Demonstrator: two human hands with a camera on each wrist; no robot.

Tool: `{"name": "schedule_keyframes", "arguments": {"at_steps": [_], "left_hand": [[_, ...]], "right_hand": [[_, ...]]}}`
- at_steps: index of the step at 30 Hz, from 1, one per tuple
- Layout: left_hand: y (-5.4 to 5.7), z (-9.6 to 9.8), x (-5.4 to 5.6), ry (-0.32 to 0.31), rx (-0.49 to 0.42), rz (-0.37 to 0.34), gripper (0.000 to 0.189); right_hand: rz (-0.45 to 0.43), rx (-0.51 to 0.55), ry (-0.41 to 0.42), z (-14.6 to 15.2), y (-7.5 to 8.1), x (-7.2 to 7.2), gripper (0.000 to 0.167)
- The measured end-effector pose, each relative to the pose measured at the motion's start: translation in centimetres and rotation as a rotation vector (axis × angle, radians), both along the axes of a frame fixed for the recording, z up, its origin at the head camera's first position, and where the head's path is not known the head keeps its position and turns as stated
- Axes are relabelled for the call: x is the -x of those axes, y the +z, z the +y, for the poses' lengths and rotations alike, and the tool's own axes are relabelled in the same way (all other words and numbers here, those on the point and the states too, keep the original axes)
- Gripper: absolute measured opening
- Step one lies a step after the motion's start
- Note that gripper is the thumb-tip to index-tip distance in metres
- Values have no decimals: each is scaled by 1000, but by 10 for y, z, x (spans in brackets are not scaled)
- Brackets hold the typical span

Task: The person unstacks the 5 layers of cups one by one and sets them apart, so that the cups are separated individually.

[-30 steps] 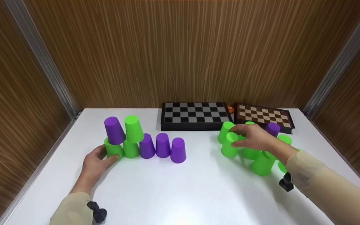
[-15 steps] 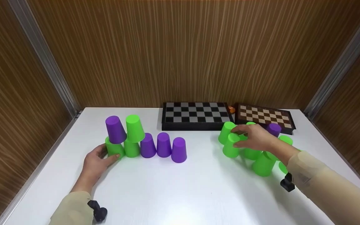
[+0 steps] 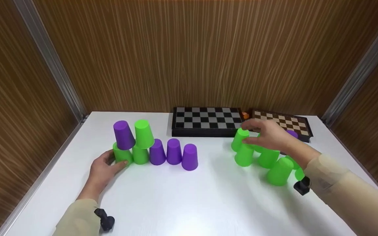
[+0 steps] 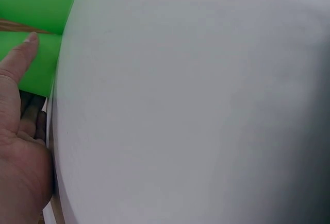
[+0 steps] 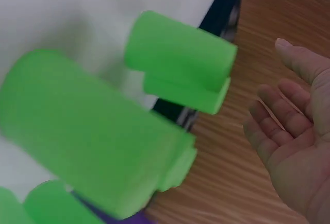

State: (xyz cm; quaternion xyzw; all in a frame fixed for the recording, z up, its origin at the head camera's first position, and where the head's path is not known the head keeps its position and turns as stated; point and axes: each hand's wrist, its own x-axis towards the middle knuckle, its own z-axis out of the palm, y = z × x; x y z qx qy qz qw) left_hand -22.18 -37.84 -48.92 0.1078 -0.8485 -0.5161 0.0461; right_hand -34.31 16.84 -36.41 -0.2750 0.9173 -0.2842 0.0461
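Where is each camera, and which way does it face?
Head: on the head, looking forward and down at the table; left hand, right hand and sleeves show.
Left wrist: worn there, facing table and held green cup; thumb and fingers show.
Right wrist: worn there, facing green cups; right hand shows.
Head and left wrist share the held cup.

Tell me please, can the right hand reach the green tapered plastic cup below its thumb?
Probably yes: the right hand hovers empty above that green cup, with nothing visible between them.
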Motion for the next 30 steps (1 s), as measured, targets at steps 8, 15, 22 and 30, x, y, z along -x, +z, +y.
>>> {"name": "schedule_keyframes", "arguments": {"at_steps": [8, 15, 22, 30], "left_hand": [[-1, 1, -2, 10, -31, 1, 83], [-1, 6, -3, 24, -15, -10, 81], [-3, 13, -1, 19, -12, 3, 79], [-3, 24, 7, -10, -6, 9, 79]], "right_hand": [[17, 164, 31, -82, 27, -2, 52], [17, 284, 132, -173, 28, -10, 54], [-38, 307, 137, -241, 14, -18, 63], [-126, 335, 71, -267, -5, -20, 70]]}}
